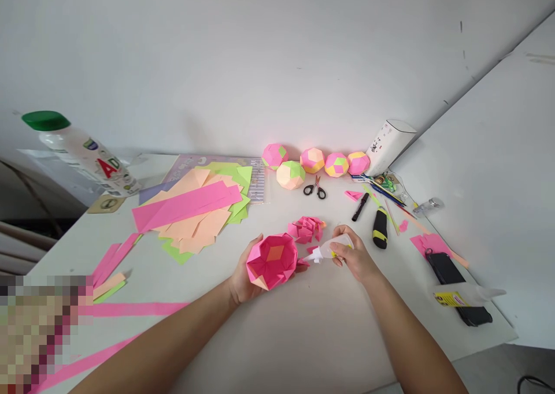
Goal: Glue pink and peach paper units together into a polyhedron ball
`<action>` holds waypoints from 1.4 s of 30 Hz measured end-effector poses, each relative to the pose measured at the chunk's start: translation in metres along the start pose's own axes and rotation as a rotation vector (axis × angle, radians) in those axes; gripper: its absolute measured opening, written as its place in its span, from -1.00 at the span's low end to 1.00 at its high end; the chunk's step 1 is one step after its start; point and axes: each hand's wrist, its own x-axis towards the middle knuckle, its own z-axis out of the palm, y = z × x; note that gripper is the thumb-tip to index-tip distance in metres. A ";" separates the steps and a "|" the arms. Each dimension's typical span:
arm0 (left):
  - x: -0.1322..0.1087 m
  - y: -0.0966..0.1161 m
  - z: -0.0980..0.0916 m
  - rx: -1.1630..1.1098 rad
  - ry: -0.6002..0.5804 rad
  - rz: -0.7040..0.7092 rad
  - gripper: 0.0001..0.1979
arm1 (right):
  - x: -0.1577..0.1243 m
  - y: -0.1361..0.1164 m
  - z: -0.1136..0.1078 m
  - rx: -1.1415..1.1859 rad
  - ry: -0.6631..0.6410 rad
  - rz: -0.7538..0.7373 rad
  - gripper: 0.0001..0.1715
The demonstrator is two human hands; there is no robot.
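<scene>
My left hand (246, 275) is wrapped around a half-built pink folded-paper ball (272, 261), its hollow side facing up and a few peach pieces among the pink ones. In my right hand (353, 254) is a small clear glue bottle (332, 248), tilted so that its white nozzle points left at the ball's right edge. Around the nozzle tip are small pink flaps; whether the tip touches them I cannot tell. Just behind the ball lies a pile of folded pink paper pieces (306, 229).
Finished paper balls (312, 160) line the wall, with scissors (315, 189) in front. Paper sheets (195, 209) and a white bottle (87, 154) are at left. A marker (360, 207), a cutter (380, 228), a phone (451, 272) and another glue bottle (459, 295) lie at right.
</scene>
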 end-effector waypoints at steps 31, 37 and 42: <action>-0.002 0.001 0.005 0.025 -0.005 0.020 -0.39 | 0.005 -0.005 -0.008 0.116 -0.073 0.112 -0.68; -0.001 0.002 0.005 0.038 -0.002 0.004 -0.34 | 0.005 -0.006 -0.011 0.103 -0.067 0.108 -0.68; -0.003 0.003 0.008 0.078 0.025 -0.010 -0.35 | 0.004 -0.006 -0.011 0.081 -0.065 0.106 -0.68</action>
